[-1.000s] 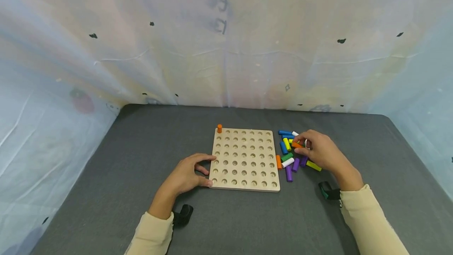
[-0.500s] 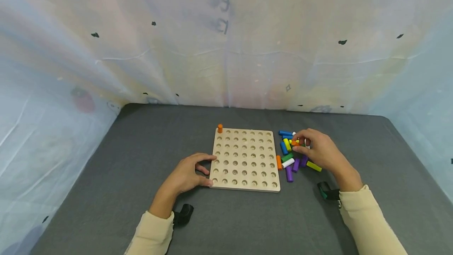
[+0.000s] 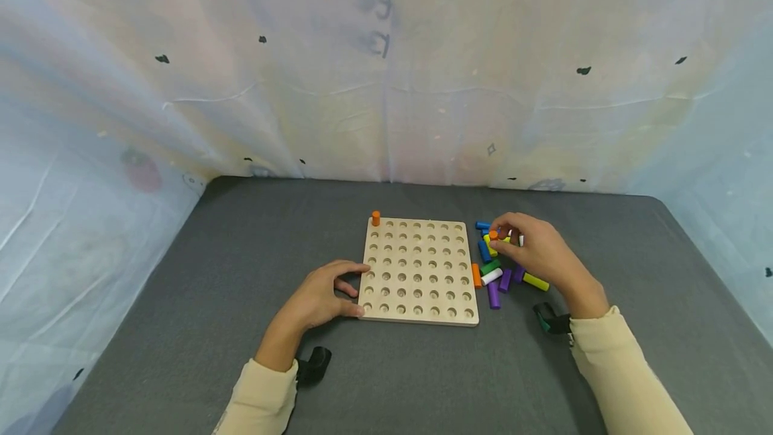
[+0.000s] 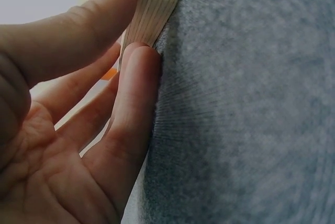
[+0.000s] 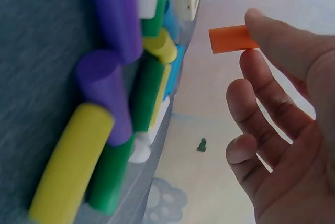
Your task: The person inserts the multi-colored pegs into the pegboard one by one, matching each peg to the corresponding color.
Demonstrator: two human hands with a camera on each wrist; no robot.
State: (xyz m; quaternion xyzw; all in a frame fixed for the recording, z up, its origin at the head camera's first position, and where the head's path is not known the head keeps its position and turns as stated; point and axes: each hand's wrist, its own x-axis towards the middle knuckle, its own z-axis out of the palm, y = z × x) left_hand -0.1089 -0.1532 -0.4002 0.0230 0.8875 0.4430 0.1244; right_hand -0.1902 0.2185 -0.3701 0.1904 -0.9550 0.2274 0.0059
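Between thumb and index finger, my right hand (image 3: 537, 247) pinches an orange peg (image 5: 230, 39), raised above a pile of coloured pegs. It stands nearly upright in the head view. My left hand (image 3: 326, 295) touches the left edge of a square wooden pegboard (image 3: 424, 255), thumb at the near corner and index finger farther up the side. Rows of round holes cover the board. Another orange peg (image 3: 376, 219) stands upright in the far left corner hole. In the left wrist view, the fingers (image 4: 138, 88) lie against the board's side (image 4: 157, 9).
Right of the board lie loose pegs: an orange peg (image 3: 476, 276) against its edge, a white peg (image 3: 492, 277), a green peg (image 5: 147, 93), a yellow peg (image 3: 535, 282), purple pegs (image 3: 494, 295) and blue ones (image 3: 484, 252). A grey cloth (image 3: 386, 381) covers the table; a printed curtain hangs behind.
My right hand has lifted the orange peg from the pile, moved slightly left and turned it from lying to nearly upright. The left hand and board have hardly moved.
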